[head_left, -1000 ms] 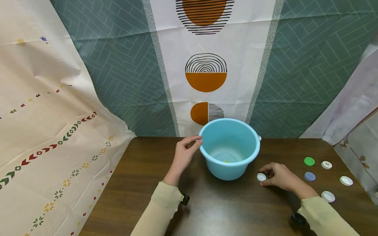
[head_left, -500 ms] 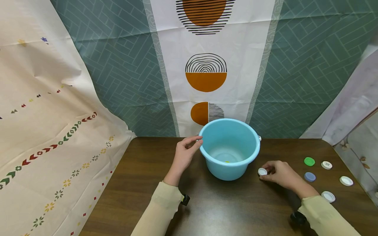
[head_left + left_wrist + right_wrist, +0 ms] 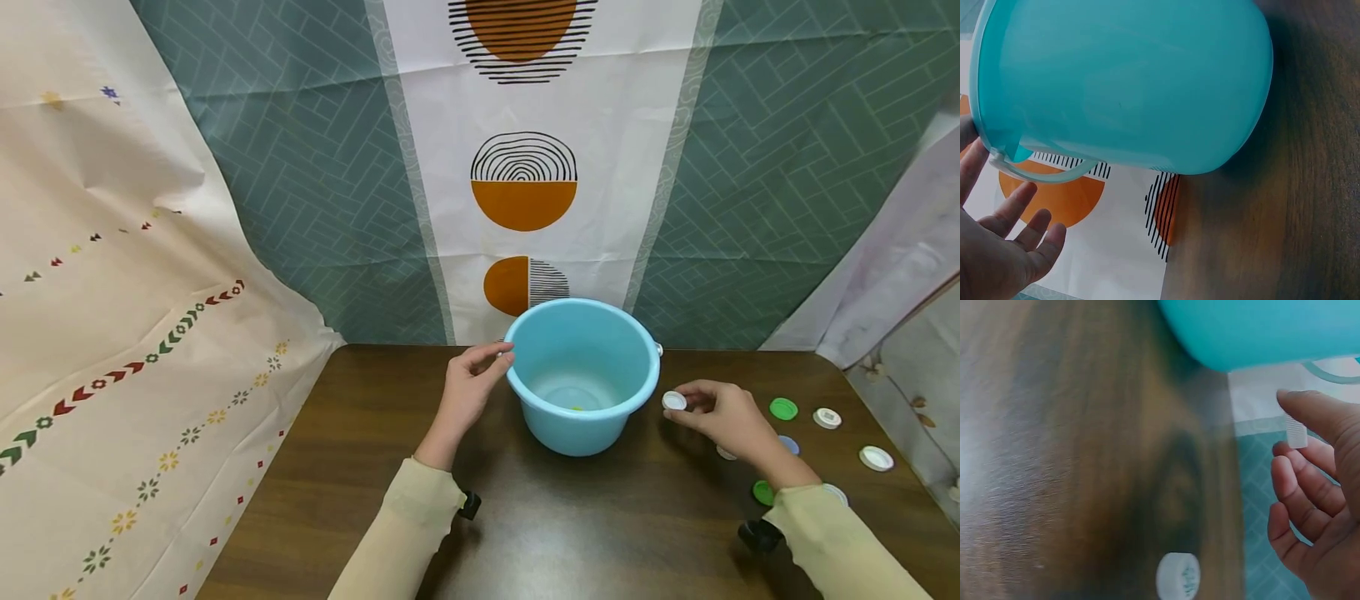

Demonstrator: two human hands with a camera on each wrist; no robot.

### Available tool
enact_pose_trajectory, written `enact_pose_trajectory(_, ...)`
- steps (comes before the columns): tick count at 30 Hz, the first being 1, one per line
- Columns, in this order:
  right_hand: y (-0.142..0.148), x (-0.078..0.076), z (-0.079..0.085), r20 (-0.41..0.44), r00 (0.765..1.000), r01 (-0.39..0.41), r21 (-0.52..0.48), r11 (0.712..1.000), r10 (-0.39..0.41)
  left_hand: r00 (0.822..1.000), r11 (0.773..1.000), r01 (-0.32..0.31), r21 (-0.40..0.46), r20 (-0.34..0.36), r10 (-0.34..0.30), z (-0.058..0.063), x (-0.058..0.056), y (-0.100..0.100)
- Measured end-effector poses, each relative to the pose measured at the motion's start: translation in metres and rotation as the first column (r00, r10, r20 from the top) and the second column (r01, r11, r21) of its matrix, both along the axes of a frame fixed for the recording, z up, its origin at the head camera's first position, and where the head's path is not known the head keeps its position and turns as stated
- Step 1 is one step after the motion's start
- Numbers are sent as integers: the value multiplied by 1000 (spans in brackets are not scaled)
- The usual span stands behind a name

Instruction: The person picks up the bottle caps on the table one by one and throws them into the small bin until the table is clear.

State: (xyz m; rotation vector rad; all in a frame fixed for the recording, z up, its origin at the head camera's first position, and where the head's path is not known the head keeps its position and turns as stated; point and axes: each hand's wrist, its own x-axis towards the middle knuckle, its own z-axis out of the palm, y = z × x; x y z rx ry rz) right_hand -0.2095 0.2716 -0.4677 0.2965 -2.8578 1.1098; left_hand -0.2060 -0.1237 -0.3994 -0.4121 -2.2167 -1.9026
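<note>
A light blue bucket (image 3: 576,433) stands on the dark wooden table, a small yellow item (image 3: 577,408) visible at its bottom. My left hand (image 3: 468,387) pinches the bucket's left rim between thumb and index finger; the left wrist view shows the other fingers spread beside the bucket's handle (image 3: 1054,177). To the right of the bucket, my right hand (image 3: 723,415) holds a white bottle cap (image 3: 674,401) by its edge, raised over the table. In the right wrist view the ribbed side of that cap (image 3: 1296,432) shows between thumb and fingers.
Right of the bucket lie a green cap (image 3: 783,408), a blue cap (image 3: 789,444) partly behind the wrist, a dark green cap (image 3: 763,492) and several white caps (image 3: 877,458). Patterned cloth (image 3: 750,208) hangs behind the table; cream cloth (image 3: 187,375) covers the left side.
My right hand has lifted the white cap off the table, up and away from me. A dark green cap and a white cap have come into sight under that arm. My left hand stays put.
</note>
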Motion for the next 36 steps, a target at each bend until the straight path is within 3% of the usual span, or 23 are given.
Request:
enact_pose_trajectory(8,-2,-6,20,-61,990,119,-99,988,-126,1000,1000,-6,4,5,6,2,0,-1)
enact_pose_trajectory(22,-5,-8,30,-76,957,256,-231,938,-280,1000,1000,-5,3,1,5,0,-1,0)
enact_pose_trajectory(36,-19,-12,52,-137,953,227,-269,936,-270,1000,1000,3,12,6,-3,-1,0,0)
